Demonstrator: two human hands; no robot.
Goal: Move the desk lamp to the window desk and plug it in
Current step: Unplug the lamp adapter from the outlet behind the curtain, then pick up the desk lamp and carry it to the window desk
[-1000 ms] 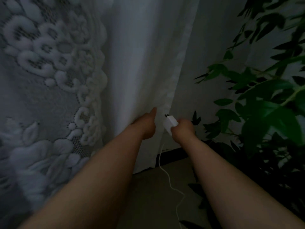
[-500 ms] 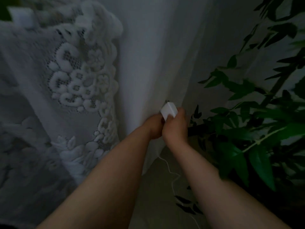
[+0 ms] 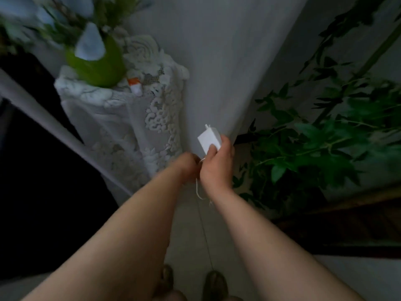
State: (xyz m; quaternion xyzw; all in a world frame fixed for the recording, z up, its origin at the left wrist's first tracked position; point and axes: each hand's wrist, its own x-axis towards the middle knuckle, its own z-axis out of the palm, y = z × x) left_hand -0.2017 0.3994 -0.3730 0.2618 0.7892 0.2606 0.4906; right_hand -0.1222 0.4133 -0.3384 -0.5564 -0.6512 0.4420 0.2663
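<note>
**Finding the socket behind the curtain**

I am taking the white curtain [image 3: 227, 68] as my landmark and working down in size. To its right a leafy plant [image 3: 325, 148] is crowding the corner; to its left a lace-draped stand [image 3: 130, 118] is carrying a green pot [image 3: 95, 64]. No socket is showing, and I am judging it lies behind the curtain's lower edge.

Just in front of that edge, my right hand [image 3: 217, 164] is closing its fingers round the white plug adapter [image 3: 209, 139], prongs pointing up and away from me. My left hand [image 3: 186, 165] is curled beside it, apparently pinching the thin white cord [image 3: 198, 190], though I cannot tell for certain.

To do this well, I am planning to sweep the curtain aside first, keep cord slack, and turn the prongs square to the wall.
</note>
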